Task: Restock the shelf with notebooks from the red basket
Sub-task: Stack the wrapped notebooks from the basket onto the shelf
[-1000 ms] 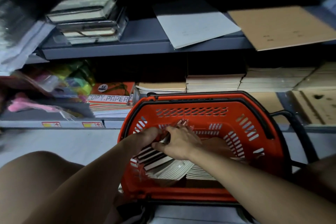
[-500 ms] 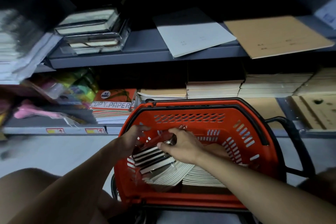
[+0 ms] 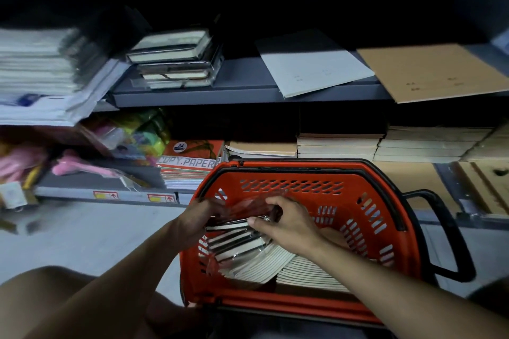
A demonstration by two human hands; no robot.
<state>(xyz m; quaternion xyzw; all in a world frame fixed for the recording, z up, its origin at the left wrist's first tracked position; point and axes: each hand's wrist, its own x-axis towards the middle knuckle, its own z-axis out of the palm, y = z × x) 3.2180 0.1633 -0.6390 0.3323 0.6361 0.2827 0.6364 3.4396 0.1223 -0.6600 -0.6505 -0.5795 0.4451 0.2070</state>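
The red basket [image 3: 303,173] stands on the floor in front of the shelves, with several notebooks [image 3: 264,264] fanned out in its bottom, page edges up. Both my hands are inside it. My left hand [image 3: 201,217] grips the left end of a dark, plastic-wrapped notebook [image 3: 242,215] and my right hand [image 3: 286,221] grips its right end. The wrapped notebook is lifted a little above the pile. On the grey upper shelf [image 3: 242,91] sits a short stack of similar dark wrapped notebooks [image 3: 176,60].
A white sheet [image 3: 314,69] and a brown card [image 3: 429,71] lie on the upper shelf. The lower shelf holds copy paper [image 3: 190,162], cream notebook stacks [image 3: 338,144] and colourful packets [image 3: 132,132]. A paper stack [image 3: 35,69] is far left. The basket's black handle [image 3: 446,234] juts right.
Both hands have closed on the wrapped notebook and raised it from the pile toward the basket's left rim. The view has tilted up, showing more of the upper shelf.
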